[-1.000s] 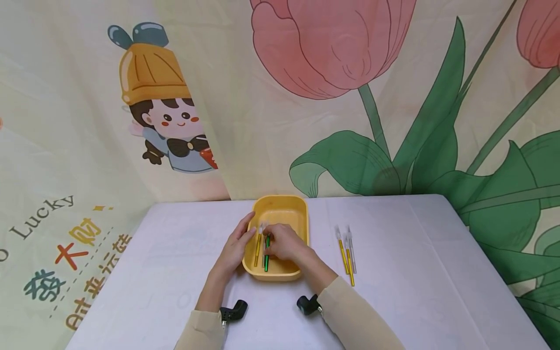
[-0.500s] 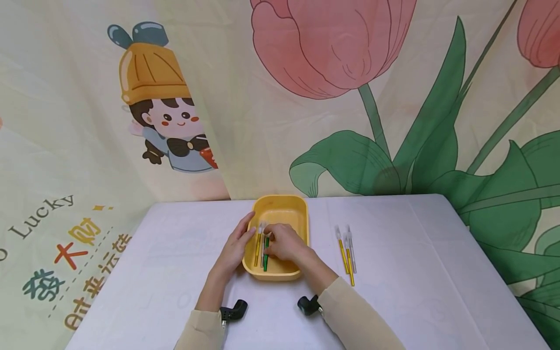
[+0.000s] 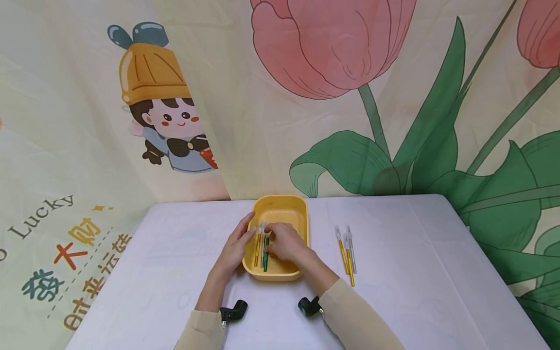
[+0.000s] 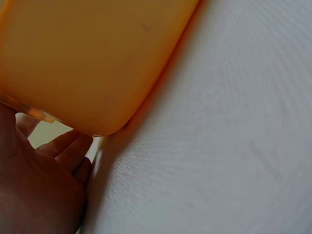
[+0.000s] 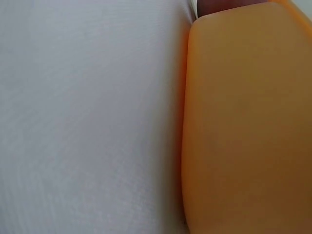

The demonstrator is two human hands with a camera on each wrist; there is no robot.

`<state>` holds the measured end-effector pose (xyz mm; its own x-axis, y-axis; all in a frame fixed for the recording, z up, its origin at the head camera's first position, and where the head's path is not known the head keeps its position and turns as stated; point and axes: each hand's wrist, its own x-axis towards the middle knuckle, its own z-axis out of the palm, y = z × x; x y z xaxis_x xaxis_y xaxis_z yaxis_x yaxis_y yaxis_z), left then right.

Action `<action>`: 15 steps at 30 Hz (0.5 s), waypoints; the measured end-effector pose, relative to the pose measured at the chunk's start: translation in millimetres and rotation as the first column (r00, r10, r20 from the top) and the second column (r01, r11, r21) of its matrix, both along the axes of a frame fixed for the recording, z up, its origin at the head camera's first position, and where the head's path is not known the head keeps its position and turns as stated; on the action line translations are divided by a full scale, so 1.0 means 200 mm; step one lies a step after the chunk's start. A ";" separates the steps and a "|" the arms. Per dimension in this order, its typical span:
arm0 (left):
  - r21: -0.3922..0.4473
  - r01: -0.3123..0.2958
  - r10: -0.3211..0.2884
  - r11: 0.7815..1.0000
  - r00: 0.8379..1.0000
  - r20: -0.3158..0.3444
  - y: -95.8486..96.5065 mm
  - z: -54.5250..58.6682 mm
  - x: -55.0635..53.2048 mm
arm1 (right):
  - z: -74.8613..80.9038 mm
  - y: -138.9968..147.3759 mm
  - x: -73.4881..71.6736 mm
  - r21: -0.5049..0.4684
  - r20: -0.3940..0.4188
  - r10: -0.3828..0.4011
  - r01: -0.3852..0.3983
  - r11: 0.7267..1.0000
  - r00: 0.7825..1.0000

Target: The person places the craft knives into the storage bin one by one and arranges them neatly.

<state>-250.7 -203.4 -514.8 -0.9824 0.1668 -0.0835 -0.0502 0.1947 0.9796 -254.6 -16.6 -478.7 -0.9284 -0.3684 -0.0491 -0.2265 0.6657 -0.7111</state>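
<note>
A yellow plastic tray stands on the table. My left hand holds its left side, thumb at the rim and fingers along the outer wall. The left wrist view shows that hand at the tray's lower corner. Inside the tray, my right hand pinches a slim green craft knife, its upper end hidden by the fingers. Left of it lie a silver craft knife and a gold one with a clear cap, roughly parallel. Only the tray's outer wall fills the right wrist view's right side.
On the white tablecloth to the right of the tray lie two gold craft knives and a silver one, close together with clear caps pointing away. A printed cloth hangs behind the table's far edge.
The green craft knife has shifted very slightly beside the silver one under my right fingers. My left hand and the tray stay where they were.
</note>
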 end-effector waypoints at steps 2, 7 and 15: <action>-0.001 0.002 -0.002 1.000 1.000 0.000 0.00 0.00 0.00 | 0.00 0.00 0.00 0.001 -0.013 0.001 -0.001 1.000 1.000; 0.003 0.004 -0.004 1.000 1.000 -0.004 0.00 -0.01 0.00 | -0.01 0.00 0.00 -0.020 -0.041 -0.009 0.009 1.000 0.999; 0.007 -0.002 0.002 1.000 1.000 -0.007 0.00 0.00 0.00 | 0.01 0.02 0.00 -0.163 -0.071 -0.052 0.039 0.986 0.996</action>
<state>-250.6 -203.6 -514.4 -0.9834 0.1654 -0.0752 -0.0435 0.1874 0.9813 -254.1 -12.5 -476.4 -0.9432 -0.3230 0.0780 -0.2553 0.5543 -0.7922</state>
